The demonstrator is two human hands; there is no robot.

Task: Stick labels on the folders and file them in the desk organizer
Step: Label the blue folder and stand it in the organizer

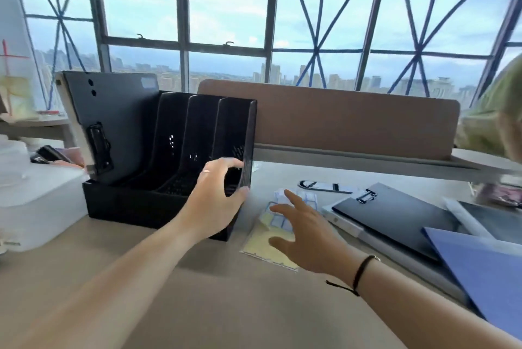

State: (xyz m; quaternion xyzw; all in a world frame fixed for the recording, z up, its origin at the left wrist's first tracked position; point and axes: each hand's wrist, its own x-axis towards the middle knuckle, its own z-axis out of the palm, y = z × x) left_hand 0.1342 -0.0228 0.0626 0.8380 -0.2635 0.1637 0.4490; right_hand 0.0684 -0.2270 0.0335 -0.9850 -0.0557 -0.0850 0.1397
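I see my left hand (216, 201) at frame centre gripping the right end wall of the black organizer (169, 168), fingers curled over its edge, thumb on the outside. A dark folder (113, 122) leans in its leftmost slot. My right hand (305, 231) hovers spread wide over the label sheet (271, 247), holding nothing. More folders (401, 218) lie stacked at right on the desk (197, 306).

Black organizer (169, 201) holds one folder (113, 122); labels (278, 221) beside
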